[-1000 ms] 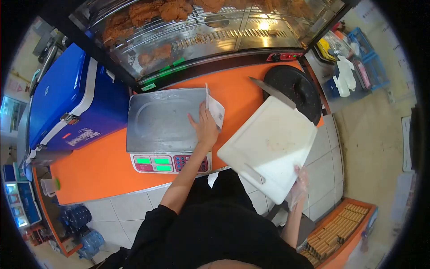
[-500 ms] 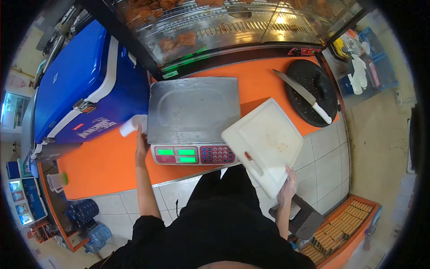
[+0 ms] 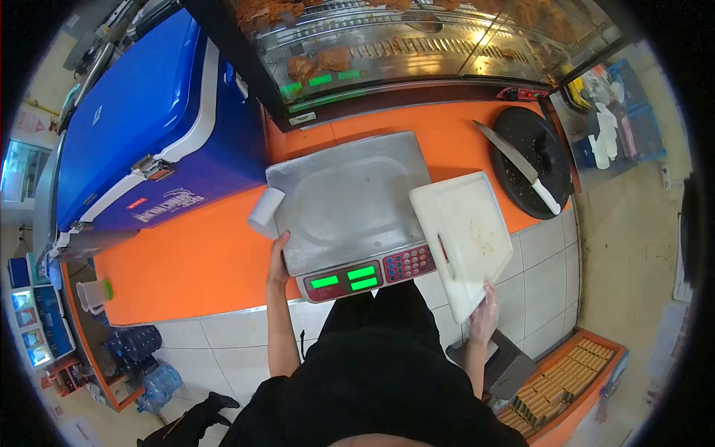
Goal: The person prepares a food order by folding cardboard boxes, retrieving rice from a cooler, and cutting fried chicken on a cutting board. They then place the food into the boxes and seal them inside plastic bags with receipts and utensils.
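Note:
A grey-plated weighing scale (image 3: 350, 201) with lit green displays sits at an angle on the orange counter. My left hand (image 3: 278, 257) is at the scale's left edge, gripping its side, fingers partly hidden. Just above that hand, a white cylinder (image 3: 266, 211), perhaps a roll, leans against the scale's side. In a clear glove, my right hand (image 3: 484, 314) holds a white cutting board (image 3: 465, 231) by its near corner. The board is tilted, overhangs the counter's front edge, and has crumbs on it. Its far left corner is close to the scale.
A knife (image 3: 518, 165) rests across a round black board (image 3: 532, 153) on the right. The blue cooler box (image 3: 141, 127) stands left. A glass display case (image 3: 417, 52) with fried food closes off the back. At lower left, a black-clad leg (image 3: 197, 421) of another person shows.
The scale has shifted right and turned counterclockwise with my left hand at its side. The white cylinder is now against the scale. The cutting board has turned and tilted in my right hand.

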Motion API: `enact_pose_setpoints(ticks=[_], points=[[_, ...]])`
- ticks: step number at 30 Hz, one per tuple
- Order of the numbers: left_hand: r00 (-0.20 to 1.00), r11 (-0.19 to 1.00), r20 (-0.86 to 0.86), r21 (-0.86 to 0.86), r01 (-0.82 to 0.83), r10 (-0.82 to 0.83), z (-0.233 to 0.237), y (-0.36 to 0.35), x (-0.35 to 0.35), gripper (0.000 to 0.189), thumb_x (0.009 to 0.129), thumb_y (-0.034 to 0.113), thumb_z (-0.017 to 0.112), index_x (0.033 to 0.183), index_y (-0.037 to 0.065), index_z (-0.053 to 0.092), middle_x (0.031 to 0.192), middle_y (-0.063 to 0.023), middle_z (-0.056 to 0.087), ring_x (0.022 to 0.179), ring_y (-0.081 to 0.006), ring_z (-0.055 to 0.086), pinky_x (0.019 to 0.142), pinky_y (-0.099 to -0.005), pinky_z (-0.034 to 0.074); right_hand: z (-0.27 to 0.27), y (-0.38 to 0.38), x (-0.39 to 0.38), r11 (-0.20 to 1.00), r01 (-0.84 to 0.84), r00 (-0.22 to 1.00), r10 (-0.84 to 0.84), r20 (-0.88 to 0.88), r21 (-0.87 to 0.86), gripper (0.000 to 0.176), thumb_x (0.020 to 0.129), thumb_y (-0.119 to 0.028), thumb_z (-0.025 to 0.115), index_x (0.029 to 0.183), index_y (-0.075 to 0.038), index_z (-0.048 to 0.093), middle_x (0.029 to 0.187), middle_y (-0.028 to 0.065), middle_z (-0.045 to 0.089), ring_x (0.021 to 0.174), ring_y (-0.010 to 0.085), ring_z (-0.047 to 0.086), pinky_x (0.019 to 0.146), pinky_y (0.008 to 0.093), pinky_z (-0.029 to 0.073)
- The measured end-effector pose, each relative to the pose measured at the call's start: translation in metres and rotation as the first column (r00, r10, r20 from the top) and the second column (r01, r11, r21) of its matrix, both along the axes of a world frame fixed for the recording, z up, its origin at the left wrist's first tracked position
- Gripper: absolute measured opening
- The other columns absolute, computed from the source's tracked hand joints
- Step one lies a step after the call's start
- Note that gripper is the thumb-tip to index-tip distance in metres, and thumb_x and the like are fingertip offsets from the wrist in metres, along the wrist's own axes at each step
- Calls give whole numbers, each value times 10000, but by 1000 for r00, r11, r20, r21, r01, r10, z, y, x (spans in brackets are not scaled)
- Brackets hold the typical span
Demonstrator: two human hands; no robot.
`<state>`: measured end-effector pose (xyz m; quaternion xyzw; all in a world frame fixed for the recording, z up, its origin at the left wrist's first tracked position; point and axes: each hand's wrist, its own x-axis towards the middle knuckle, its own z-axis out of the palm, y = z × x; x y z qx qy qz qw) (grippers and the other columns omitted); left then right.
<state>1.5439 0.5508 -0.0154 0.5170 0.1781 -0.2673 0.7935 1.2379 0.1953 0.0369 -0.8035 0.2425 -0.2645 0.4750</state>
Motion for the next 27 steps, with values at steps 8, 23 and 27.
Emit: enact_pose_setpoints(ticks=[8, 23, 27], points=[[997, 998, -44, 33, -59, 60, 12, 13, -8, 623, 767, 402, 637, 1153, -65, 496, 1038, -162, 592, 901, -249, 611, 759, -363, 512, 21, -3, 19, 988, 149, 968, -135, -210, 50, 259, 870, -113, 589, 1085, 27, 548, 1122, 137, 516, 1051, 213, 512, 896, 327, 444], [924, 914, -105, 225, -338, 367, 3, 150, -43, 533, 675, 329, 672, 1092, 24, 541, 1006, -118, 592, 900, -259, 574, 798, -373, 470, -29, -30, 36, 529, 175, 984, -127, -126, 830, 365, 865, -179, 604, 1163, 5, 501, 1129, 128, 574, 1029, 235, 571, 851, 377, 495], [946, 921, -32, 239, -307, 323, -13, 203, -24, 601, 722, 374, 612, 1184, 4, 505, 1096, -131, 580, 982, -258, 562, 840, -365, 462, -9, 1, 81, 470, 214, 977, -118, -180, 856, 359, 838, -166, 636, 1127, -21, 482, 1077, 90, 592, 945, 210, 604, 771, 383, 533]])
